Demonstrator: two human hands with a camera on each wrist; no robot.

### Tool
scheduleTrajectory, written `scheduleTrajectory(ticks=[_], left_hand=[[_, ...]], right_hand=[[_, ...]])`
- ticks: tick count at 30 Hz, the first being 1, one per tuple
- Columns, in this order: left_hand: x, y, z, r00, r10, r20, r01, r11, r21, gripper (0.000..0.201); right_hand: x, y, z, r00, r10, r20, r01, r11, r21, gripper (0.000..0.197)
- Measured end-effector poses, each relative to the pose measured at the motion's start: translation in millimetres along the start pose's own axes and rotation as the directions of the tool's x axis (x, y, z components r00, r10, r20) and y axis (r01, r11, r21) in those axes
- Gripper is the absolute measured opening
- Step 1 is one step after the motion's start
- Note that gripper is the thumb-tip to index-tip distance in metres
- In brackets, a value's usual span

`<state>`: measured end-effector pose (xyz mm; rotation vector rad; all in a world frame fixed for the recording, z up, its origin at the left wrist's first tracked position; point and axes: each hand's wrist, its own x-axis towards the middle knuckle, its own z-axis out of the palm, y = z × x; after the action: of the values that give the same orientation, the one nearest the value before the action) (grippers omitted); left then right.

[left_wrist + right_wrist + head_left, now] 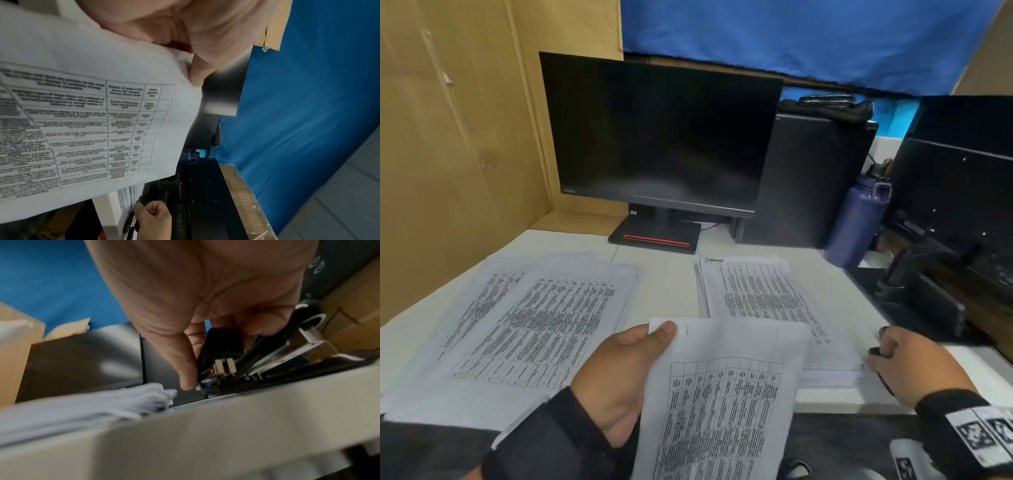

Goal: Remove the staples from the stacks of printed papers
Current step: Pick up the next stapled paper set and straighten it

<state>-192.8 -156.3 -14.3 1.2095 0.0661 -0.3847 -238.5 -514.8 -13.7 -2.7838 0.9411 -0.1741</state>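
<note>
My left hand [650,342] lifts a stapled set of printed sheets [722,394] above the table's near edge. Its thumb [197,71] presses on the set's top left corner, and a small staple [686,328] shows just right of it. My right hand [904,359] is down on the white table [661,294], fingers curled round a black and silver stapler-like tool [220,353] beside the right paper stack [756,291]. A second, spread pile of printed sheets [534,325] lies at the left.
A dark monitor [661,137] stands behind the papers, with a black computer tower [808,178] and a purple bottle [859,219] to its right. Black equipment [955,188] crowds the right side. A cardboard wall [448,137] closes the left.
</note>
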Motion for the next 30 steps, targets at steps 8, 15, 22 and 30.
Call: scheduleTrajectory(ticks=[8, 15, 22, 30], left_hand=[[-6, 4, 4, 1.000, 0.006, 0.023, -0.005, 1.000, -0.018, 0.030], [-14, 0, 9, 0.994, 0.059, 0.096, -0.066, 0.995, 0.070, 0.025], [-19, -7, 9, 0.976, 0.106, 0.191, -0.134, 0.982, 0.137, 0.028], [-21, -6, 14, 0.959, 0.167, 0.229, -0.218, 0.951, 0.218, 0.029]], right_hand=[[-4, -19, -16, 0.982, -0.114, -0.153, 0.125, 0.990, 0.062, 0.017], [-113, -119, -2, 0.451, -0.746, -0.490, 0.879, 0.465, 0.102, 0.031], [-109, -120, 14, 0.232, -0.781, -0.580, 0.945, 0.323, -0.057, 0.028], [-116, -122, 18, 0.203, -0.727, -0.656, 0.910, 0.388, -0.148, 0.013]])
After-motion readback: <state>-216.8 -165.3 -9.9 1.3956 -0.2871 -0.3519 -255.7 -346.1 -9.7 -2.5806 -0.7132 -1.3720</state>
